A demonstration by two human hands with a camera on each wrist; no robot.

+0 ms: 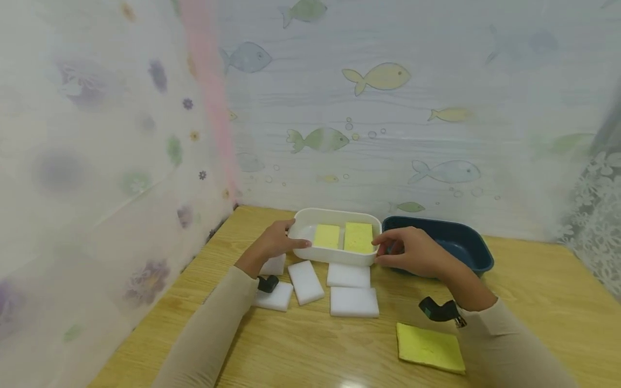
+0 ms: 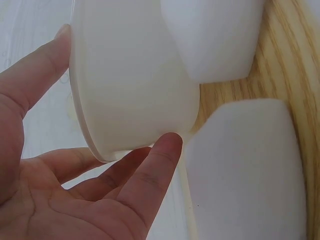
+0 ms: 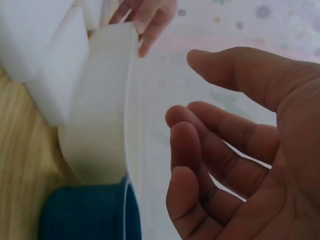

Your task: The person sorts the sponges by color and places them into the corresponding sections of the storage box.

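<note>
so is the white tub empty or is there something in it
Not empty: the tub holds two yellow sponges, seen inside its rim in the head view.

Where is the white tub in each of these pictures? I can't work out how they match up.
Head view: the white tub sits just below centre, with two yellow sponges inside.
Left wrist view: the white tub is in the upper part, left of centre, seen from outside.
Right wrist view: the white tub is left of centre, above the dark blue tub.
Shared landmark: the left hand, at one end of the white tub in all three.
</note>
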